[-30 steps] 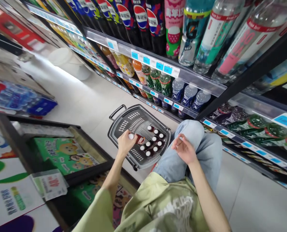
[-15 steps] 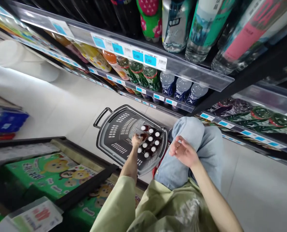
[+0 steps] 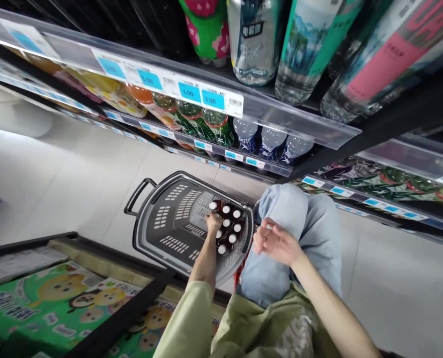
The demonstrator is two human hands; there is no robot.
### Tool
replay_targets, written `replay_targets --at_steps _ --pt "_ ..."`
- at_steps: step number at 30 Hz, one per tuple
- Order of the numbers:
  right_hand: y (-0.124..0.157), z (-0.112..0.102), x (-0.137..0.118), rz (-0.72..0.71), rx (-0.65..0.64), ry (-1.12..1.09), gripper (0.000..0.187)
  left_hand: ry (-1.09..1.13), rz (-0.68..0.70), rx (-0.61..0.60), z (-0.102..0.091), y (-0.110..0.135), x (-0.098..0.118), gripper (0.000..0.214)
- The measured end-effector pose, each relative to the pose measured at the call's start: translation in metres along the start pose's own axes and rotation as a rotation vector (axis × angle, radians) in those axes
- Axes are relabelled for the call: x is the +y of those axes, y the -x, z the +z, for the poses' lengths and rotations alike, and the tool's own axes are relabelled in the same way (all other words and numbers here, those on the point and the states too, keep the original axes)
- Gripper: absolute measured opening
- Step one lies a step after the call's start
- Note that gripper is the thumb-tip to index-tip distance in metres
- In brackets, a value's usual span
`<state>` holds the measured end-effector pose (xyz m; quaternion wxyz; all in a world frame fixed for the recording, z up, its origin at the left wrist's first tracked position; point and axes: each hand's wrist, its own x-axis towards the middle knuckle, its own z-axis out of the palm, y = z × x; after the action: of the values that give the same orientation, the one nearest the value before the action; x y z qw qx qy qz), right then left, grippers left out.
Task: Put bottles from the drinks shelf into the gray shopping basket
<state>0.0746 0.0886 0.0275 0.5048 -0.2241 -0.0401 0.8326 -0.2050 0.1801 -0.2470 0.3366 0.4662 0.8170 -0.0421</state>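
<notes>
A grey and black shopping basket [image 3: 154, 248] stands on the floor, and in its right part are several dark brown bottles [image 3: 226, 222] with white caps, packed close together upright. My left hand [image 3: 214, 221] reaches down among them, its fingers closed around the top of one bottle at the group's left side; that bottle is mostly hidden by the hand. Above my bent knee in light blue jeans [image 3: 281, 209] hovers my right hand [image 3: 275, 242], fingers loosely curled and partly apart, with nothing seen in it.
Shelves of drink bottles [image 3: 251, 44] with a clear plastic edge and price tags [image 3: 189, 93] run along the far side and right. Green printed boxes [image 3: 49, 298] sit in a dark-framed rack at lower left. Pale floor tiles [image 3: 83, 184] lie left of the basket.
My view has shifted, so the basket appears further left and lower. My left hand stays among the bottles and has moved slightly nearer the group; my right hand remains over the knee.
</notes>
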Motion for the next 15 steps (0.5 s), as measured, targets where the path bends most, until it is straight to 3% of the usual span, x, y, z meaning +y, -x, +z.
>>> replay_targets --at_steps 5,8,10,11,15 --pt "-0.006 0.0 0.004 -0.014 -0.031 -0.008 0.037 0.08 0.083 0.062 -0.028 0.029 0.021 0.047" --pt "-0.01 0.002 0.006 -0.019 -0.055 -0.02 0.04 0.179 0.218 0.17 -0.039 0.069 0.036 0.05" --pt "-0.014 0.003 0.007 -0.051 -0.073 -0.015 0.042 0.364 0.393 0.279 -0.039 0.104 0.041 0.046" --pt "-0.017 0.003 0.009 -0.072 -0.078 -0.011 0.043 0.441 0.446 0.288 -0.037 0.123 0.043 0.045" --pt "-0.027 0.001 0.022 -0.169 -0.055 0.025 0.047 0.577 0.804 0.132 -0.028 0.193 0.053 0.043"
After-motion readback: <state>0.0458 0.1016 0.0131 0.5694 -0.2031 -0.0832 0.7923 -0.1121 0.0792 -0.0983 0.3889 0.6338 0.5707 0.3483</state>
